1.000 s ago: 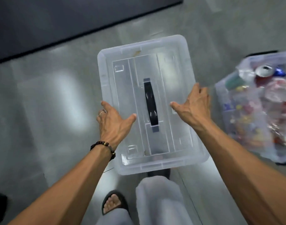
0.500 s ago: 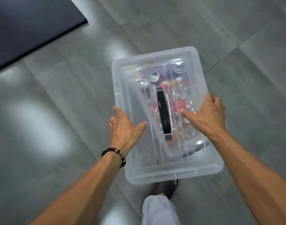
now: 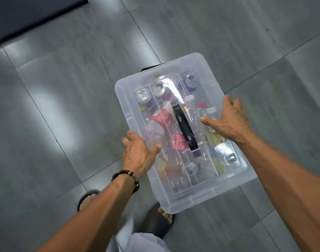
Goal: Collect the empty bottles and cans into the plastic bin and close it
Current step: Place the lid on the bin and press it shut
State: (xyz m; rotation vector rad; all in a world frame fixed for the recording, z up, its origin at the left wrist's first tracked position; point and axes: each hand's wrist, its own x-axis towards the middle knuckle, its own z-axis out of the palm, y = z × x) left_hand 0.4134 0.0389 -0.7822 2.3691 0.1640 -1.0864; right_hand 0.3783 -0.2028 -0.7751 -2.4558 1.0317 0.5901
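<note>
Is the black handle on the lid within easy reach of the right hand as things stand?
Probably yes. The right hand grips the lid at its right edge, thumb pointing towards the black handle, with only bare lid between them.

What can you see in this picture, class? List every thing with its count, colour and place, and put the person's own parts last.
lid: one, clear with a black handle, held over the bin
bin: one, mostly hidden, dark edge showing at the lid's far side
bottles and cans: several, red, silver and clear, seen through the lid; count unclear
floor: grey tiles, all around
dark mat: one, top left corner
sandals: two, black, bottom centre
bracelet: one, dark beads, left wrist
left hand: grip on the lid's left edge
right hand: grip on the lid's right edge
</note>
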